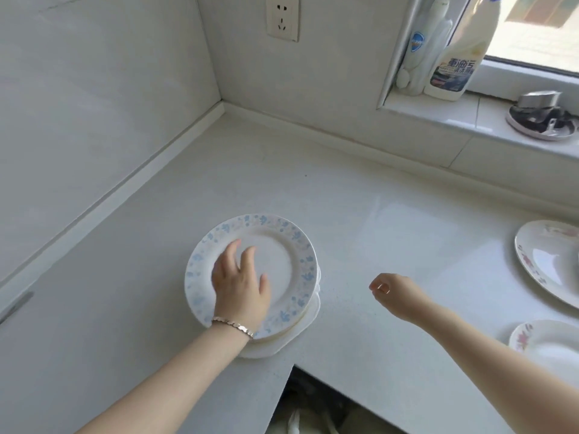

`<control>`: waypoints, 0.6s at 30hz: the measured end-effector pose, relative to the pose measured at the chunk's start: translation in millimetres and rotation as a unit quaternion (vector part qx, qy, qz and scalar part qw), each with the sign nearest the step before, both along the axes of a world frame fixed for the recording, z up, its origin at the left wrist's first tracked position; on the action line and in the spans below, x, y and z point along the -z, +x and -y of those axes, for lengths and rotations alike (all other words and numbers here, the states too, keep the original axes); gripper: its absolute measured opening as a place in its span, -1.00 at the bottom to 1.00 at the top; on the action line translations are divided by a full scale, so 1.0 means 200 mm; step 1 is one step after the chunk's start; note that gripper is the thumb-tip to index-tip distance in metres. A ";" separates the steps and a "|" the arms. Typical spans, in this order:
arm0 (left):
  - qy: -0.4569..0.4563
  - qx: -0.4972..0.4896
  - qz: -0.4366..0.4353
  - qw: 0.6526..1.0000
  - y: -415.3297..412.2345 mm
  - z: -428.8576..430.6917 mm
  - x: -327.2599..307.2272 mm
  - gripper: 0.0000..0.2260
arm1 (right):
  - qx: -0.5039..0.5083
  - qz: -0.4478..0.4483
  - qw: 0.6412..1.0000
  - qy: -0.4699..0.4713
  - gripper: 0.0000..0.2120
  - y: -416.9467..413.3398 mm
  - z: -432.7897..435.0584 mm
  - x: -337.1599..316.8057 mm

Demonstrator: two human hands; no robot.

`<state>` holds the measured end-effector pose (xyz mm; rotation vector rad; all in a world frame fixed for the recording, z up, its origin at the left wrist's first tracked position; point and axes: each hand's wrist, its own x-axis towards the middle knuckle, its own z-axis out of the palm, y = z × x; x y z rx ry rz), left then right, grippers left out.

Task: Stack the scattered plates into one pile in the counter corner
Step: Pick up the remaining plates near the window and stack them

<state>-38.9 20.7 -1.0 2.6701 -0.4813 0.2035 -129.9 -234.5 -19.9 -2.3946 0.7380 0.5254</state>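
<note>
head view, close, downward over counter (360,233) corner

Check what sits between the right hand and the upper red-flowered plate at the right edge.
Nothing: in the head view, only bare counter lies between the right hand and the upper red-flowered plate.

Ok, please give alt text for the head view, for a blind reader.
A left hand rests on the blue-flowered top plate of a pile on a white counter; the right hand hovers empty beside it. Two pink-flowered plates wait farther right.
</note>
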 end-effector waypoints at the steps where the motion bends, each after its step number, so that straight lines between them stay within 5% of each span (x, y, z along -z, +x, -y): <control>1: -0.031 0.059 -0.004 0.998 -0.03 0.09 -0.04 -0.75 | 0.013 0.004 1.000 0.001 -0.76 -0.04 0.03 -0.01; 4: -0.110 0.140 -0.239 0.955 -0.13 0.38 -0.16 -0.79 | 0.057 0.011 0.998 0.001 -0.77 -0.19 0.14 -0.05; 6: -0.087 0.152 -0.343 0.923 -0.22 0.57 -0.15 -0.79 | 0.084 0.013 0.996 -0.017 -0.77 -0.31 0.24 -0.07; 11: -0.027 0.174 -0.484 0.857 -0.48 1.00 -0.01 -0.91 | 0.166 0.021 0.986 -0.028 -0.78 -0.70 0.55 -0.11; 18: 0.012 0.093 -0.606 0.790 -0.93 1.54 0.26 -0.83 | 0.251 0.015 0.968 -0.025 -0.83 -1.27 0.98 -0.11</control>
